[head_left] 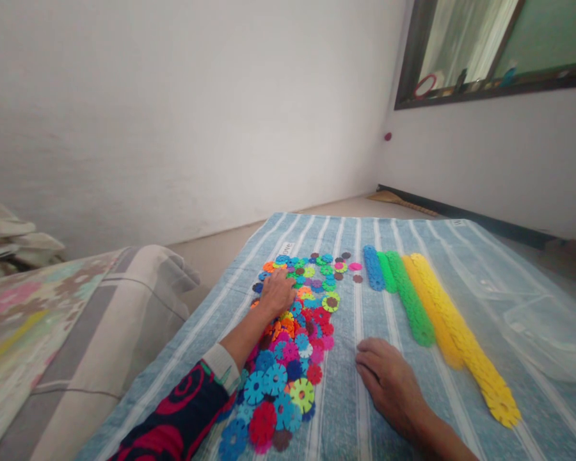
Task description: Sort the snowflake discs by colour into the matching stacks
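Note:
My left hand (277, 292) reaches over a long pile of notched plastic discs (290, 349) in many colours. Its fingers point down among the discs, thumb apart, with nothing visible in them. Above the striped cloth, to the right of the pile, is my right hand (388, 379); its fingers are curled together, and whatever they may hold is hidden. Farther right the discs lie in overlapping single-colour rows: a blue row (374, 267), a short green row (386, 272), a longer green row (415, 301), an orange-yellow row (434, 314) and a yellow row (470, 346).
A blue-and-white striped cloth (338, 397) covers the surface. Clear plastic bags (532, 320) lie at its right side. To the left is a padded piece with patterned fabric (86, 320). A white wall (196, 128) stands behind, with a window (499, 51) at upper right.

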Tool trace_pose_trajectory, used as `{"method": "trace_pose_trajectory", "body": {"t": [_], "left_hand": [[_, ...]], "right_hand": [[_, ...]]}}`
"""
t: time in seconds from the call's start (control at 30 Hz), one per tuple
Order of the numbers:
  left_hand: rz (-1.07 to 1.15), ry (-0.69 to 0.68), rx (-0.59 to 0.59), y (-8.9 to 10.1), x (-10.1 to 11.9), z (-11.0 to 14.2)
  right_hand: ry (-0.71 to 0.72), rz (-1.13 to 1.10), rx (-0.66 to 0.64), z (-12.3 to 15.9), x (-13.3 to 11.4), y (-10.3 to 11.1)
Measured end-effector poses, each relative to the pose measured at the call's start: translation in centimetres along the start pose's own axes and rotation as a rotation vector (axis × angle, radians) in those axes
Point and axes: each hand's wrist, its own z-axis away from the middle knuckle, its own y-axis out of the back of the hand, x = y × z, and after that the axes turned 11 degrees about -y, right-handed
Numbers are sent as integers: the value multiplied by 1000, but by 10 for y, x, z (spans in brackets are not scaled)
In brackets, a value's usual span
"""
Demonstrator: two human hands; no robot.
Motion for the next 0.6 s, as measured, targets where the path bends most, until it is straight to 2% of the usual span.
{"method": "trace_pose_trajectory", "body": {"t": [0.13, 0.3, 0.6], "left_hand": [[6, 0, 15, -6, 0, -7], [-3, -18, 10, -2, 1, -15], [-52, -167, -13, -6, -5, -28]], "right_hand": [[0, -7, -7, -1, 0, 1], [-2, -29, -23, -2, 0, 2], [-44, -25, -51, -8, -5, 6]]}}
